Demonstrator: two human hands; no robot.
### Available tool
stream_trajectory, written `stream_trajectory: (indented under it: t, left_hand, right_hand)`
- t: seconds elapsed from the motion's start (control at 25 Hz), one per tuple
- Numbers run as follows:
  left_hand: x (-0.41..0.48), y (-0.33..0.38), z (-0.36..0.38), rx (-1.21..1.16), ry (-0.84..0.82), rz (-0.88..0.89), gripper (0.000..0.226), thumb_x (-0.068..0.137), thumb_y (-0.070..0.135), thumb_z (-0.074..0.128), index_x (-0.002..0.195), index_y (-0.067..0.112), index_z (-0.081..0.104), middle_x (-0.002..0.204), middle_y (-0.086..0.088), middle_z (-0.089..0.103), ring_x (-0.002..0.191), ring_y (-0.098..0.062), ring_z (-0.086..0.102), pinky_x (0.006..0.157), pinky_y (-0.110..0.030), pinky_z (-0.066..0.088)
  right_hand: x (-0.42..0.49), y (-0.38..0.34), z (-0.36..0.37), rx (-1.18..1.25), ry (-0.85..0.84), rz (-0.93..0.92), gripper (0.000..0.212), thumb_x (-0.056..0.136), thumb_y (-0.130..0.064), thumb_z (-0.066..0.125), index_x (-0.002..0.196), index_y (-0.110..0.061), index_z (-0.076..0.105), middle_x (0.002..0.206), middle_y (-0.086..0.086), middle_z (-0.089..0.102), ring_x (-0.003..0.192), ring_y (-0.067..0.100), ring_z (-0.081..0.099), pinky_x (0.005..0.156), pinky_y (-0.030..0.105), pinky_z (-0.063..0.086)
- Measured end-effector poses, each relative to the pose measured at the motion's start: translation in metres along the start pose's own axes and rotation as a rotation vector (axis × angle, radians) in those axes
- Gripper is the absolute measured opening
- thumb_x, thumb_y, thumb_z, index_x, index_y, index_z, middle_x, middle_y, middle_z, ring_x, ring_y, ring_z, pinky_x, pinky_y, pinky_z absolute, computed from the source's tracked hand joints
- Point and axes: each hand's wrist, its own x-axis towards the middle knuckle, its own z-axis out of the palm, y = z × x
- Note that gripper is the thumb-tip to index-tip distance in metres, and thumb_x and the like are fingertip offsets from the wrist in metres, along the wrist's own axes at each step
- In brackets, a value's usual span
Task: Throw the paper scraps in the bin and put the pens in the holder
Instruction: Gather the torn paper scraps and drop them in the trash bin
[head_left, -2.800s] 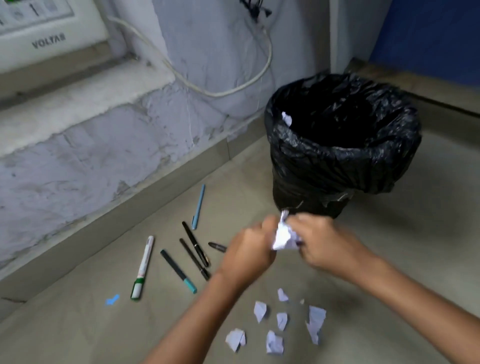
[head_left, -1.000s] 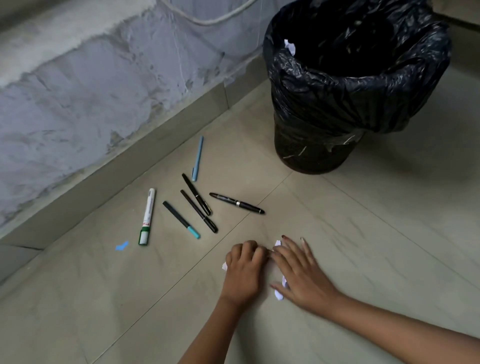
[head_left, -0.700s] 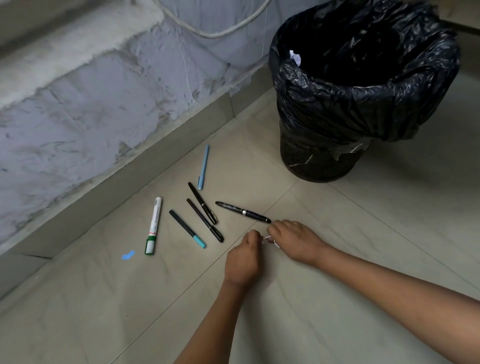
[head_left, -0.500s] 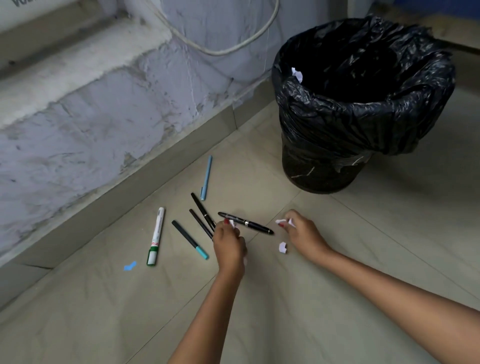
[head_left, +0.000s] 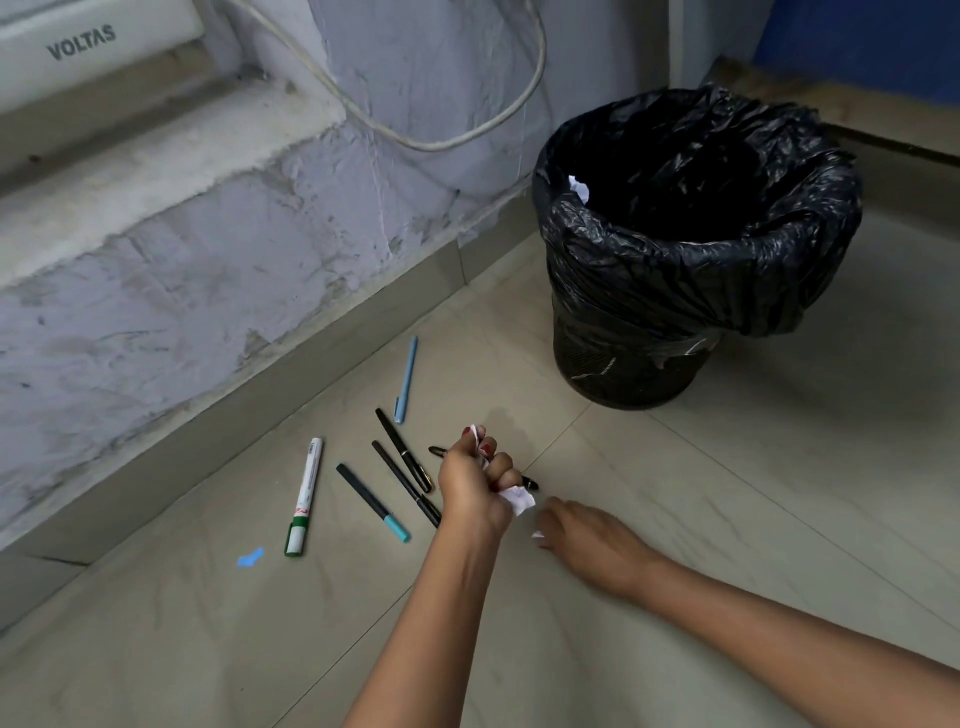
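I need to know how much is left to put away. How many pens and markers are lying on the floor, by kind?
White marker with green end: 1
Light blue pen: 1
Teal-capped dark pen: 1
Black pens: 3, one partly hidden under the left hand
Total: 6

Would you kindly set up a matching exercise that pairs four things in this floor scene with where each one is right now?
Things:
1. white marker
2. light blue pen
3. paper scraps
4. bin

Places:
A. clutched in the left hand
B. standing on the floor, lined with a black bag
C. lying farthest left of the pens
D. lying nearest the wall

Pairs: 1-C, 2-D, 3-A, 4-B
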Motion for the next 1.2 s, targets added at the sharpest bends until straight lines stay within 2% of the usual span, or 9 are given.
stream_trajectory:
  t: [0.12, 0.28, 0.36, 0.44, 0.52, 0.64, 0.92, 1.04, 1.2]
  left_hand:
    - [-0.019, 0.013, 0.027, -0.05, -0.093, -0.006, 0.037, 0.094, 0.017, 0.035, 0.057, 0.018, 0.04, 0.03, 0.004, 0.032, 0.02, -0.008, 0.018, 0.027, -0.011, 0.012]
    - [-0.067, 0.042, 0.121, -0.031, -0.427, 0.191, 0.041, 0.095, 0.017, 0.032, 0.055, 0.018, 0.036, 0.029, 0.005, 0.032, 0.019, -0.005, 0.018, 0.024, -0.016, 0.013]
    - [-0.078, 0.052, 0.184, 0.02, -0.476, 0.267, 0.041, 0.095, 0.016, 0.034, 0.054, 0.018, 0.035, 0.028, 0.006, 0.03, 0.018, -0.005, 0.017, 0.024, -0.014, 0.011]
    - [-0.067, 0.053, 0.233, 0.183, -0.421, 0.423, 0.038, 0.092, 0.013, 0.039, 0.054, 0.016, 0.039, 0.04, -0.004, 0.041, 0.02, -0.009, 0.033, 0.028, -0.011, 0.021]
    - [-0.048, 0.046, 0.256, 0.614, -0.337, 0.707, 0.025, 0.089, 0.016, 0.047, 0.065, 0.011, 0.055, 0.072, -0.025, 0.063, 0.058, -0.026, 0.066, 0.052, -0.025, 0.045]
    - [-0.032, 0.042, 0.255, 1.17, -0.403, 0.946, 0.019, 0.09, 0.018, 0.053, 0.096, 0.005, 0.066, 0.101, -0.02, 0.069, 0.092, -0.028, 0.063, 0.074, -0.031, 0.044]
    - [-0.036, 0.055, 0.149, 0.934, -0.329, 1.489, 0.016, 0.082, 0.007, 0.05, 0.089, 0.011, 0.064, 0.095, 0.001, 0.059, 0.094, -0.009, 0.055, 0.086, -0.019, 0.042]
    - [-0.016, -0.007, 0.029, 1.159, -0.276, 1.405, 0.02, 0.086, 0.016, 0.046, 0.103, 0.016, 0.056, 0.107, 0.001, 0.059, 0.106, -0.006, 0.052, 0.092, -0.019, 0.041]
    - [0.015, -0.082, -0.12, 1.751, -0.277, 1.16, 0.035, 0.086, 0.025, 0.043, 0.12, 0.022, 0.05, 0.136, 0.003, 0.049, 0.131, -0.014, 0.035, 0.101, -0.041, 0.032]
  right_hand:
    - [-0.007, -0.003, -0.034, 0.367, -0.013, 0.068, 0.027, 0.09, -0.001, 0.043, 0.074, -0.024, 0.042, 0.096, 0.016, 0.055, 0.096, 0.027, 0.06, 0.074, 0.039, 0.049]
    - [-0.012, -0.021, -0.167, 0.369, 0.977, -0.027, 0.016, 0.081, -0.004, 0.051, 0.068, -0.008, 0.044, 0.063, 0.0, 0.043, 0.056, 0.011, 0.037, 0.055, 0.019, 0.026]
    - [-0.008, -0.013, -0.241, 0.27, 1.219, -0.023, 0.02, 0.082, -0.005, 0.058, 0.069, 0.005, 0.047, 0.064, 0.007, 0.047, 0.059, 0.009, 0.038, 0.056, 0.018, 0.024]
    - [0.014, 0.016, -0.283, 0.247, 1.142, 0.067, 0.024, 0.085, -0.01, 0.062, 0.076, 0.007, 0.05, 0.069, 0.014, 0.054, 0.066, 0.015, 0.046, 0.058, 0.024, 0.032]
    - [0.031, 0.048, -0.3, 0.234, 0.852, 0.243, 0.025, 0.084, -0.019, 0.066, 0.091, 0.002, 0.054, 0.086, 0.019, 0.063, 0.08, 0.027, 0.057, 0.067, 0.031, 0.04]
    - [0.03, 0.073, -0.304, 0.237, 0.656, 0.413, 0.042, 0.075, -0.021, 0.073, 0.111, -0.008, 0.054, 0.115, 0.015, 0.062, 0.103, 0.028, 0.057, 0.076, 0.028, 0.041]
    - [-0.01, 0.016, -0.213, 0.078, 1.237, -0.113, 0.004, 0.08, -0.002, 0.06, 0.079, -0.005, 0.063, 0.082, 0.013, 0.063, 0.082, 0.025, 0.057, 0.078, 0.025, 0.042]
    - [-0.026, 0.002, -0.094, -0.069, 0.792, -0.275, 0.015, 0.08, -0.015, 0.055, 0.095, -0.013, 0.058, 0.098, 0.012, 0.065, 0.099, 0.025, 0.057, 0.093, 0.028, 0.041]
    - [-0.05, 0.033, 0.021, 0.103, 0.325, -0.096, 0.032, 0.095, -0.037, 0.035, 0.113, -0.016, 0.052, 0.119, 0.012, 0.064, 0.116, 0.024, 0.056, 0.109, 0.022, 0.025]
